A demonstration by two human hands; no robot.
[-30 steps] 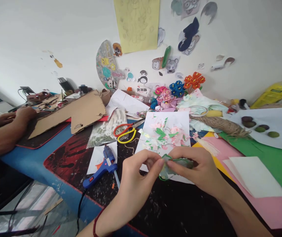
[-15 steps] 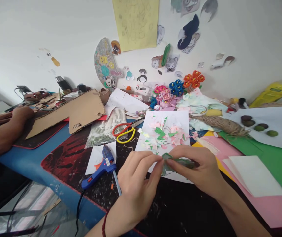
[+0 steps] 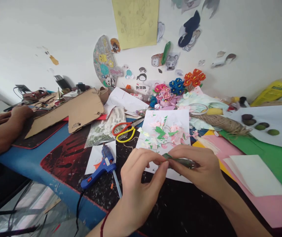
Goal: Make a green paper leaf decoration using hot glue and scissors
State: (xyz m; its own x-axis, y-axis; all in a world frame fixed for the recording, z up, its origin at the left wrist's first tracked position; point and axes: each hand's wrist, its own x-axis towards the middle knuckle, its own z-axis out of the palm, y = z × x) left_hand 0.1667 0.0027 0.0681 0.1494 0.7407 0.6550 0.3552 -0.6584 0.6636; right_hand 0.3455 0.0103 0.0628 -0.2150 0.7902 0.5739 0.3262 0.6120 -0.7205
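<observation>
Green piece [image 3: 186, 162] up in the air, just above the near edge of the white sheet [image 3: 184, 120], between your two hands. Held there, probably, so both sets of fingertips can reach it and it sits squarely in your view.

Right hand [image 3: 197, 166]: thumb and forefinger pinched on the piece, its length running back along the inside of your grip; likely the steadying side. Left hand [image 3: 141, 187]: thumb and forefinger brought nearly together at the piece's near end, a light tip pinch by the look of it, with a wide hollow behind. How much they grip, you hide from the camera.

Scraps [image 3: 160, 132] lie beyond your fingers on the sheet, which seems to keep them off the dark mat [image 3: 170, 204]. Glue gun [image 3: 107, 164] to your left, nozzle over a small card [image 3: 89, 161], perhaps against drips. Scissors [image 3: 124, 131] beyond it, untouched.
</observation>
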